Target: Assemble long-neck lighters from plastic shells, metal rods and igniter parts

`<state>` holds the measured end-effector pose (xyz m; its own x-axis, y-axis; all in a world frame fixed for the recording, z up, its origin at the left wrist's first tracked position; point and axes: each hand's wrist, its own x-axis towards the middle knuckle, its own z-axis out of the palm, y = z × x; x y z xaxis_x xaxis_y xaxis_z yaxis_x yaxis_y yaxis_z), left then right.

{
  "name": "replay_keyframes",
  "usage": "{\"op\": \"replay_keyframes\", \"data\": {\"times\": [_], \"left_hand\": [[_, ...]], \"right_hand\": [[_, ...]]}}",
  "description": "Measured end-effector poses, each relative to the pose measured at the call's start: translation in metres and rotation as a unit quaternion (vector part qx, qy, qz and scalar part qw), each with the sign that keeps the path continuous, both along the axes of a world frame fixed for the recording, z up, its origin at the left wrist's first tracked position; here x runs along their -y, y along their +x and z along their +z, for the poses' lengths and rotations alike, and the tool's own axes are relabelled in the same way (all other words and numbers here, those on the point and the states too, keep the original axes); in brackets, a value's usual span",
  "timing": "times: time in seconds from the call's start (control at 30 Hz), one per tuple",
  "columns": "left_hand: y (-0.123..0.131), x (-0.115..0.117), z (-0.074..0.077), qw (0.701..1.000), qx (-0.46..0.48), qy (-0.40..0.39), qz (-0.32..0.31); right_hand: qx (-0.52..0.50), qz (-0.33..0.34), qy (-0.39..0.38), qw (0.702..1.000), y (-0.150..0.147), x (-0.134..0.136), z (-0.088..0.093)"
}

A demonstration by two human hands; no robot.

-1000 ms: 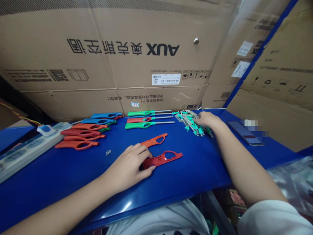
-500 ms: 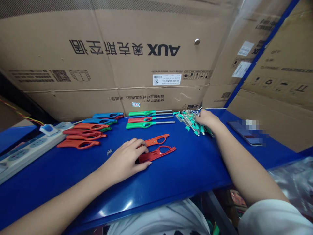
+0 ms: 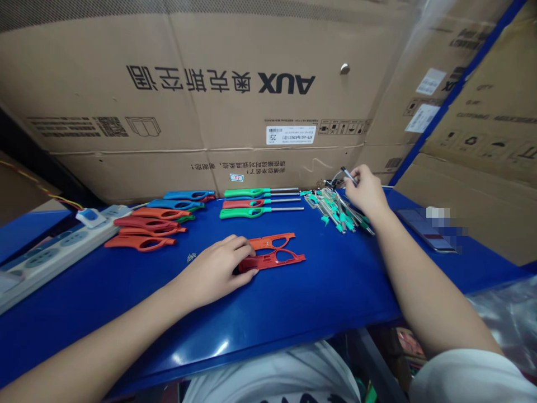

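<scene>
Cardboard cartons (image 3: 126, 112) printed with the AUX brand stand upside down behind a glossy blue table (image 3: 293, 302), closing off its far side. A white power strip (image 3: 54, 246) lies along the left end. Moulded lighter handles sit in groups by colour, perhaps to keep alike parts together: red and orange shells (image 3: 145, 232) in a stack-like fan near the strip, blue ones (image 3: 180, 198) behind them, and three green and red long-nosed lighters (image 3: 260, 202) side by side with their metal barrels pointing right.

Nearest the body, the left grip (image 3: 212, 274) is curved over the end of a red plastic lighter shell (image 3: 272, 261), seemingly pinning it flat to the table. Whether the thumb closes beneath it is hidden. An orange shell (image 3: 268, 242) lies just beyond, touching the fingers and nearly parallel.

At the far right, the right grip (image 3: 366, 193) is raised just above a loose pile of teal and metal lighter parts (image 3: 338, 210), its thumb and forefinger pinched on a slim metal barrel (image 3: 349, 176) that is angled up, clear of the pile. A phone (image 3: 422, 229) lies further right, partly blurred
</scene>
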<state>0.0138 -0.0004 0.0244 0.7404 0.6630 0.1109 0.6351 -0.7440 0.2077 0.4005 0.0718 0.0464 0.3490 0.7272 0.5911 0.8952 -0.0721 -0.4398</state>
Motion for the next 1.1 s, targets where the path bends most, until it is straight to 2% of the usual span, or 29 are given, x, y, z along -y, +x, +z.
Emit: {"op": "replay_keyframes", "data": {"times": [0.13,0.37,0.73,1.1], "left_hand": [[-0.001,-0.002,0.000,1.000,0.002,-0.006,0.002],[-0.002,-0.002,0.001,1.000,-0.004,-0.012,0.001],[-0.002,-0.002,0.003,1.000,0.000,-0.002,-0.010],[-0.002,-0.002,0.002,1.000,-0.008,-0.008,-0.013]], "right_hand": [[-0.039,0.025,0.074,0.996,-0.001,-0.003,0.001],[-0.048,0.048,0.076,0.995,0.001,-0.003,0.001],[-0.014,0.053,-0.060,0.997,0.008,-0.008,-0.005],[0.032,0.081,-0.183,0.979,0.007,-0.013,-0.019]]}}
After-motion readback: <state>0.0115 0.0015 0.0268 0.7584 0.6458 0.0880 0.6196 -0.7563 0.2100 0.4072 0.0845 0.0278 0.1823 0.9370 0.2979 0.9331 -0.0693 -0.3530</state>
